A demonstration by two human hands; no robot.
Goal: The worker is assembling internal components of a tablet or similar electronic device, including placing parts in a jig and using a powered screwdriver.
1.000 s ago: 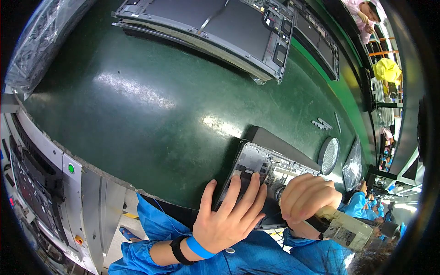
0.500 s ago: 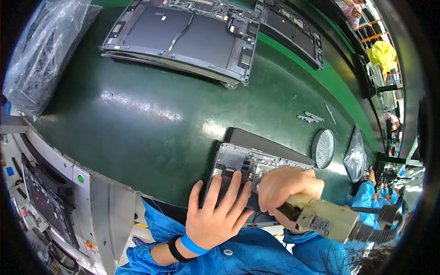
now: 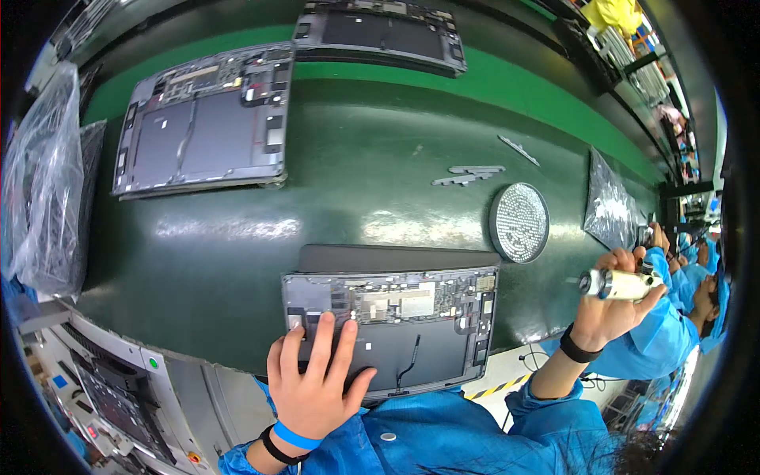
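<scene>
In front of me a laptop (image 3: 431,336) lies with its insides bare, its circuit board along the far side and flat dark battery cells nearer. My left hand (image 3: 313,388) rests open on its left part, fingers spread over the casing. To the right, off the laptop, my right hand (image 3: 606,321) is wrapped round a cream-coloured electric screwdriver (image 3: 621,285), whose tip points left over the table. A round grey dish (image 3: 496,237), dotted with small shiny pieces, sits between the laptop and the screwdriver. Behind the laptop lies a long dark grey bar (image 3: 396,257).
Two more opened laptops sit farther off, one at left (image 3: 229,142) and another at the back (image 3: 380,36). Grey strips (image 3: 475,172) lie behind the dish. A plastic-wrapped bundle (image 3: 43,182) stands far left, a bag (image 3: 609,206) right. Co-workers in blue (image 3: 689,277) sit at right.
My right hand has lifted the screwdriver off the laptop and moved right. The left hand stays on the casing. The whole view has shifted rightward, so the laptop shows more fully.
</scene>
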